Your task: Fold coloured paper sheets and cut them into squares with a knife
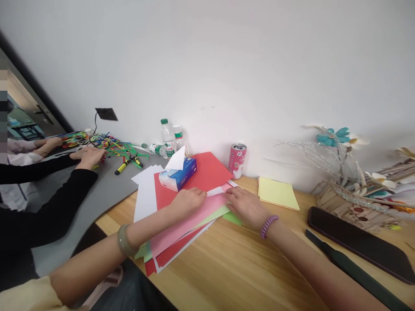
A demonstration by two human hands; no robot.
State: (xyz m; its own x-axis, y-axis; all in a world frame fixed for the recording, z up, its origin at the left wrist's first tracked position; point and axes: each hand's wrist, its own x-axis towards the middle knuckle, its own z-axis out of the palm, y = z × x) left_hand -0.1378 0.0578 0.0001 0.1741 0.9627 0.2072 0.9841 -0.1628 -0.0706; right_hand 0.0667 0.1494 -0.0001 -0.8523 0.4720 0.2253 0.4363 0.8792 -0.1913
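Observation:
My left hand [189, 201], fingers curled together, presses on the top edge of a pink sheet of paper [181, 226]. My right hand [245, 207] has its fingers bent over the right end of the same sheet, the thumb close below them. Exactly how the fingertips grip the paper is partly hidden. Beneath the pink sheet lie a pale green sheet [210, 219], red paper [178, 250] and white sheets, fanned out unevenly. A bright green piece [232, 218] shows below my right hand. Behind, a blue tissue box [185, 175] stands on a large red sheet [210, 170].
A pink can [237, 161] stands by the wall, with yellow square papers [279, 193] right of it. A black phone [359, 242], a dark green long tool [353, 270] and a flower basket [343, 203] occupy the right. Leftward are bottles [167, 138], pliers [122, 166] and co-workers' hands [89, 156].

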